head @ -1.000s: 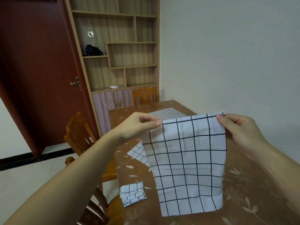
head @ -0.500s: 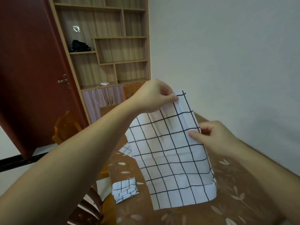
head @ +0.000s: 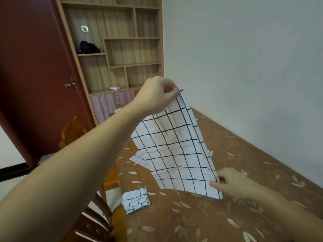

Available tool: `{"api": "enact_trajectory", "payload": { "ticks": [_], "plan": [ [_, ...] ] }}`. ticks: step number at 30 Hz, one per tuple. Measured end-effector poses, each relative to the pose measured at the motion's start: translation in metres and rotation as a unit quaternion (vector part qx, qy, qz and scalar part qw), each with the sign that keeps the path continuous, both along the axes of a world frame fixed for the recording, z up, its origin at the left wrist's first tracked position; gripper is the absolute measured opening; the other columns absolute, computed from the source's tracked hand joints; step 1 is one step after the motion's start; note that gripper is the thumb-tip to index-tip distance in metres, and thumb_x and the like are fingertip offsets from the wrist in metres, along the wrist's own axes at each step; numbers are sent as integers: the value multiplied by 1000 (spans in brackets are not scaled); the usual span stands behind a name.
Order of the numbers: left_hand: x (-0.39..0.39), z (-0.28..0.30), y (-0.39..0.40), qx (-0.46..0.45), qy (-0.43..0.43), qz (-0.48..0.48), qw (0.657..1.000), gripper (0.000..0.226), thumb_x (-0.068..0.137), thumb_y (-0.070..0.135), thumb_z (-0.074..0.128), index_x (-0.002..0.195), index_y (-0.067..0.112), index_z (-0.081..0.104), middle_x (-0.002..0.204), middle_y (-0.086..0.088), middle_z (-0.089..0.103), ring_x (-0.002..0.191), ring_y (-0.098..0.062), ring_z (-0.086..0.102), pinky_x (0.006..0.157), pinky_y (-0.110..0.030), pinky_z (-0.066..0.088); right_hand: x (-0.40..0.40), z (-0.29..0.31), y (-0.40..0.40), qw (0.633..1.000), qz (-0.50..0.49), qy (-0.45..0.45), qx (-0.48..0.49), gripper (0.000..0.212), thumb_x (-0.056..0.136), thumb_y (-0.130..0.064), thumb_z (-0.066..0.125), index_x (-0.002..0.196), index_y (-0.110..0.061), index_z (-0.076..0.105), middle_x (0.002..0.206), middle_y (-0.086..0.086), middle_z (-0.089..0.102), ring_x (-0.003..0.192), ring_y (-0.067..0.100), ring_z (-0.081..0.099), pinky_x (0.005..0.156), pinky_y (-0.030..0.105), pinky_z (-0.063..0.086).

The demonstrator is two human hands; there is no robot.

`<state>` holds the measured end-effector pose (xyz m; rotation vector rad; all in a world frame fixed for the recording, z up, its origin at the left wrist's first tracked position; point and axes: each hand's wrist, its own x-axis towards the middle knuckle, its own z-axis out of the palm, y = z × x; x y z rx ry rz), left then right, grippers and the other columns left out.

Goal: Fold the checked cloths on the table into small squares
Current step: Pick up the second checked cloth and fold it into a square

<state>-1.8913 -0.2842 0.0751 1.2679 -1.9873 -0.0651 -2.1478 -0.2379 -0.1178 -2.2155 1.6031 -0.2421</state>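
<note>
Both hands pinching checked cloth [head: 176, 154]: left hand [head: 155, 98] high corner, right hand [head: 232, 182] low corner. Match edges, keep taut; layers possibly doubled.

No legible text, seemingly.

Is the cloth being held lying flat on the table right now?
No, the left hand lifts one corner of the checked cloth high above the table.

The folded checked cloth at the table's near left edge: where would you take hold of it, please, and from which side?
I would probably pinch the folded checked cloth at its right-hand edge, coming from above and the right over the table. It lies flat in a small square, and that edge looks tidy and bound, while the near-left layers look looser and overhang the table's edge.
</note>
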Motion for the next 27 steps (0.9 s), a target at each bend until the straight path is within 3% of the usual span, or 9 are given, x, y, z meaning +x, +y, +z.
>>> {"api": "enact_trajectory", "payload": {
  "ticks": [5,11,15,18,20,22,23,25,27],
  "plan": [
    [11,-7,0,11,33,27,999,21,95,25,57,82,12,69,68,3,61,61,-7,51,57,-24,40,-5,-2,-5,998,-39,-54,-24,39,89,-31,63,62,-13,42,59,-2,38,52,7,31,53,24,27],
    [22,-11,-2,23,59,72,995,25,96,27,54,83,11,68,67,-1,59,65,-16,51,63,-26,40,-11,-7,1,998,-12,58,-29,49,98,-45,44,58,-18,35,55,-2,40,51,12,37,57,30,32],
    [26,-13,-1,38,55,79,995,24,97,29,55,88,12,71,79,-7,68,74,-22,61,69,-34,52,-10,-6,11,993,11,114,-28,47,101,-50,27,65,-24,41,72,-2,58,73,14,58,80,34,44],
    [25,-15,1,49,46,65,996,24,97,27,53,91,12,71,80,-6,68,71,-18,58,69,-34,52,-6,1,17,992,8,126,1,40,101,-50,29,67,-31,39,71,-10,52,70,4,51,76,24,41],
    [22,-17,2,60,35,41,997,24,98,28,54,90,13,70,79,-1,66,71,-14,57,68,-30,49,-4,2,12,996,16,89,14,28,92,-61,40,81,-38,50,81,-15,58,74,0,53,72,17,43],
    [18,-16,4,68,11,14,998,25,98,31,55,91,12,70,82,-4,67,72,-15,57,67,-29,47,5,5,8,1000,4,5,-11,56,77,-77,48,116,-38,55,113,-17,65,98,2,61,87,25,50],
    [16,-16,6,75,-2,-1,997,25,98,32,56,92,12,70,84,-6,69,73,-16,58,67,-29,47,12,9,6,998,-4,-51,-30,65,76,-75,53,127,-35,52,121,-19,61,105,2,59,90,24,48],
    [11,-16,9,80,-23,-33,996,24,98,32,56,93,13,69,87,-8,70,78,-20,63,70,-33,51,32,27,8,987,-9,-146,-72,44,83,-57,62,120,-33,56,105,-27,61,90,-9,56,78,13,42],
    [9,-16,12,71,-33,-59,995,21,97,33,57,89,18,68,84,-6,69,77,-19,63,72,-37,52,48,49,11,970,-5,-218,-104,21,91,-43,59,91,-22,62,70,-25,56,60,-6,48,60,13,35]
  ]
}}
